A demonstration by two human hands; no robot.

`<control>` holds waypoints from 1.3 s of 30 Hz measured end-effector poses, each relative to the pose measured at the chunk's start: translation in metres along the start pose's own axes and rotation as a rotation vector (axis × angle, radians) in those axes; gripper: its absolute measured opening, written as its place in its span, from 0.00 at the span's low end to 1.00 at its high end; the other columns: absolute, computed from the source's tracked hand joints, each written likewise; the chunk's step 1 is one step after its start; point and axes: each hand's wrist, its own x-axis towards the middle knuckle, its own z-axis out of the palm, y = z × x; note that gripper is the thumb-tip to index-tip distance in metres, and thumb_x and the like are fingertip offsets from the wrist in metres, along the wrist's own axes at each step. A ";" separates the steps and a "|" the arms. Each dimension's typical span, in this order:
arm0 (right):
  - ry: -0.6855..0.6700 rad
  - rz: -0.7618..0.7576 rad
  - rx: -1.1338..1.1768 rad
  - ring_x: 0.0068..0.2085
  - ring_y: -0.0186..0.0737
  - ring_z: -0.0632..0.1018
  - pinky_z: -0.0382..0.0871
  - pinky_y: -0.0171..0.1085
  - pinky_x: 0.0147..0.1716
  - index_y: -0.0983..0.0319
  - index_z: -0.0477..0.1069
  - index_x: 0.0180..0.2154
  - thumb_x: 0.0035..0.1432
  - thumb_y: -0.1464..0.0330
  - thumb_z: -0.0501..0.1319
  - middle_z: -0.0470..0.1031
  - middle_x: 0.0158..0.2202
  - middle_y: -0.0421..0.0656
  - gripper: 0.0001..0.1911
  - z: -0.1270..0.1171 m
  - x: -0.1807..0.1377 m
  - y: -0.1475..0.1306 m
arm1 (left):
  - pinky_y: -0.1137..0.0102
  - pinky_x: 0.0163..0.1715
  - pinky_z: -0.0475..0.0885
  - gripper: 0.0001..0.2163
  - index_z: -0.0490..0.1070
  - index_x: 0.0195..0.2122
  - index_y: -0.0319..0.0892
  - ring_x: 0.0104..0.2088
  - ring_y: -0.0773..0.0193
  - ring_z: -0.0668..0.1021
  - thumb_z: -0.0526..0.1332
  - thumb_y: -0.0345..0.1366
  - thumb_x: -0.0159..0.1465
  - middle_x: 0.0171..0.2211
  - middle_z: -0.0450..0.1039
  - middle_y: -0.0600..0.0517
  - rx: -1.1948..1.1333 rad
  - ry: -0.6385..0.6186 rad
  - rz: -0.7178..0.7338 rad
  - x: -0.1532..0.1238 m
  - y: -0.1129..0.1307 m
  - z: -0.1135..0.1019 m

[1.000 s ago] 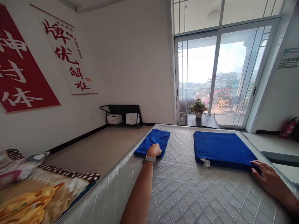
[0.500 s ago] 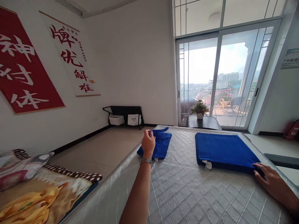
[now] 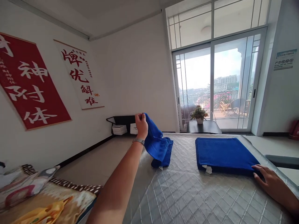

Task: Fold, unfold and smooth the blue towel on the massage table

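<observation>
My left hand (image 3: 141,127) pinches the corner of a blue towel (image 3: 155,146) and holds it raised. The towel hangs down from my fingers, and its lower part rests in folds on the quilted silver cover (image 3: 187,196), where a white tag shows. Farther right lies a flat stack of folded blue towels (image 3: 224,152), with white tags at its near left corner. My right hand (image 3: 268,180) lies with fingers stretched out, fingertips touching the near right corner of that stack.
A dark chair (image 3: 203,127) bearing a potted plant (image 3: 199,114) stands past the far edge. To the left, bedding (image 3: 77,189) and a yellow bag (image 3: 46,213) lie lower down. A black shelf (image 3: 123,119) with white boxes stands by the wall.
My left hand has risen and moved slightly left, pulling the towel's corner up off the cover. My right hand stays at the stack. The view has tilted upward.
</observation>
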 end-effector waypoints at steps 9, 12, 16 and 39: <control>0.047 -0.023 -0.042 0.56 0.57 0.76 0.67 0.52 0.60 0.55 0.70 0.55 0.62 0.52 0.53 0.75 0.55 0.51 0.25 -0.007 0.001 -0.015 | 0.61 0.56 0.69 0.12 0.69 0.47 0.43 0.51 0.60 0.77 0.59 0.46 0.70 0.50 0.74 0.48 -0.051 -0.250 0.621 0.035 0.140 -0.033; 0.083 -0.089 -0.120 0.55 0.58 0.77 0.69 0.53 0.58 0.55 0.72 0.54 0.61 0.54 0.54 0.76 0.55 0.52 0.24 -0.016 0.004 -0.025 | 0.59 0.59 0.67 0.11 0.69 0.48 0.44 0.55 0.58 0.75 0.57 0.45 0.72 0.52 0.73 0.46 0.008 -0.214 0.733 0.028 0.174 -0.052; 0.148 -0.247 -0.256 0.55 0.58 0.77 0.69 0.55 0.56 0.54 0.78 0.48 0.63 0.63 0.53 0.77 0.54 0.51 0.18 -0.042 0.012 -0.060 | 0.61 0.58 0.68 0.11 0.69 0.48 0.45 0.55 0.59 0.75 0.54 0.44 0.73 0.52 0.74 0.46 0.068 -0.193 0.801 0.015 0.225 -0.074; 0.408 -0.010 0.709 0.66 0.59 0.64 0.64 0.62 0.62 0.53 0.49 0.69 0.56 0.54 0.69 0.57 0.68 0.52 0.46 -0.288 -0.051 -0.503 | 0.70 0.27 0.63 0.10 0.72 0.46 0.44 0.21 0.67 0.68 0.56 0.28 0.66 0.17 0.60 0.61 0.082 -0.460 0.710 -0.106 0.462 -0.165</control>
